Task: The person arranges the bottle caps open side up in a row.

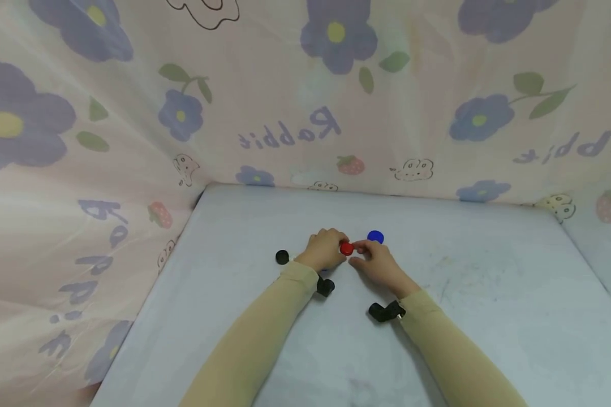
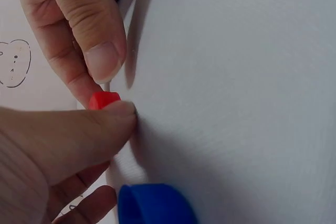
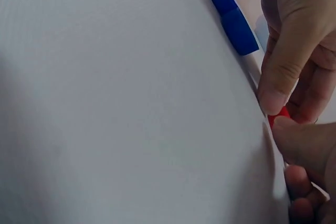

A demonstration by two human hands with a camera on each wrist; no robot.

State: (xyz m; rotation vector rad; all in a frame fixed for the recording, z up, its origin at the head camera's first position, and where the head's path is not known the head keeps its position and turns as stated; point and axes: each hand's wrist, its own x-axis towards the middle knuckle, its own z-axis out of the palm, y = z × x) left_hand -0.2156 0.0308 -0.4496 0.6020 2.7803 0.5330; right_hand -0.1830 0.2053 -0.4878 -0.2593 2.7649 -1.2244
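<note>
- Both hands meet over the middle of the grey table point(image 1: 489, 294), and between them sits a small red cap point(image 1: 346, 248).
- The left hand point(image 1: 325, 249) has its fingers curled around the red cap from the left side. The right hand point(image 1: 375, 261) pinches the same cap with thumb and fingertip from the right. So both hands are closed on this one piece.
- In the left wrist view only a small corner of the red cap point(image 2: 103, 99) shows between a thumb and a finger. The grip looks tight, and most of the piece is hidden.
- To do this well, I think the fingers should hold the cap by its rim and keep it straight. It is small and smooth, so it can slip away easily. A slow, even pressure seems better than a fast pull or twist.
- A blue cap point(image 1: 375, 237) lies on the table just behind the hands, not touched. It looks like glossy plastic, round and low.
- A black cap point(image 1: 282, 257) lies to the left of the left hand, apart from it.
- The table surface is matt, pale, with some faint marks.
- Behind the table hangs a thin cloth point(image 1: 285, 102) with blue flowers, strawberries and the word "Rabbit".
</note>
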